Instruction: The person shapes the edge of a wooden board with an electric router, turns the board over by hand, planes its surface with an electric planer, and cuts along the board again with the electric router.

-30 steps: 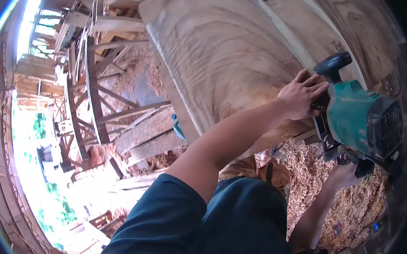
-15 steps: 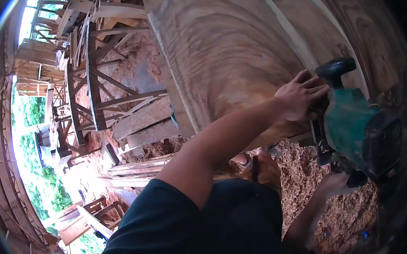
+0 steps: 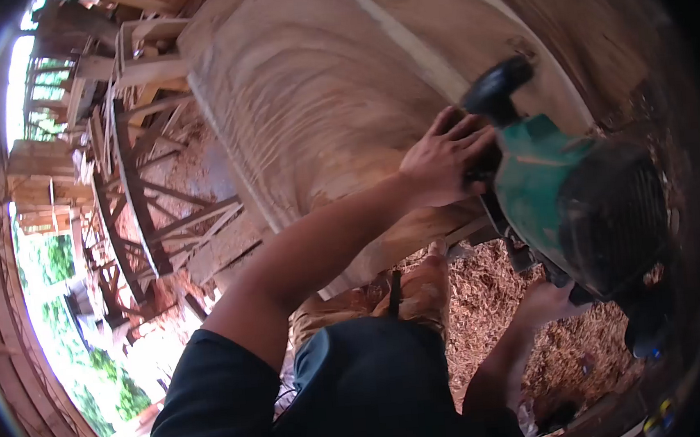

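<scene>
A green and black power planer (image 3: 540,175) with a black knob (image 3: 498,90) sits tilted at the near right edge of a wide wooden slab (image 3: 308,98). My left hand (image 3: 448,160) is closed on the planer's side just below the knob, fingers curled over a dark part. Behind and lower, my right hand (image 3: 550,300) is wrapped at the planer's rear, its fingers partly hidden by the body. Curved tool marks cover the slab's pale surface. The planer's underside is out of sight.
Wood shavings (image 3: 487,290) cover the ground beside my legs. Another slab (image 3: 466,20) lies alongside the first. Wooden trestle frames (image 3: 138,186) and stacked planks (image 3: 50,172) stand to the left, with bright greenery (image 3: 61,258) beyond.
My view has turned, so the slab, planer and both hands now appear farther left in the picture. The planer looks more tilted. Both hands have stayed on it.
</scene>
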Demonstrator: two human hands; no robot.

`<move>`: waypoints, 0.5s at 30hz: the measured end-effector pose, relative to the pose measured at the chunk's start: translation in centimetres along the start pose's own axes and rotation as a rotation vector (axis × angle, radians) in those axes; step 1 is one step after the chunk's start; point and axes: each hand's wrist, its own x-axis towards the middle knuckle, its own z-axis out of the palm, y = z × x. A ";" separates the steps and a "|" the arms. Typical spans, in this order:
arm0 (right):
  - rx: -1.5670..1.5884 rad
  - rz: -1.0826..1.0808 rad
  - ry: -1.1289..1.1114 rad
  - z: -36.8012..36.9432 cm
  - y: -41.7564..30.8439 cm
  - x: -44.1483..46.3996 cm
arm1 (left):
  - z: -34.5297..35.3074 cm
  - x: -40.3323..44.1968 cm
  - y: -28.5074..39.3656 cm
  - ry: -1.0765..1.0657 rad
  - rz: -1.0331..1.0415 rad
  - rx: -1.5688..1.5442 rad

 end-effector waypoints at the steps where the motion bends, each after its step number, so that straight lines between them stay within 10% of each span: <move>1: 0.008 0.031 0.024 0.4 0.2 -0.6 | -0.1 0.0 0.2 -0.015 -0.001 0.031; 6: 0.107 -0.073 0.246 1.1 -0.4 -1.0 | 1.0 0.5 -0.4 0.044 0.082 0.117; 11: 1.060 0.895 0.225 -0.5 -4.2 4.1 | 1.0 0.0 -0.4 0.210 0.174 0.024; 15: 1.112 0.928 0.234 -0.9 -4.6 5.1 | 2.1 0.1 -0.6 0.254 0.175 0.048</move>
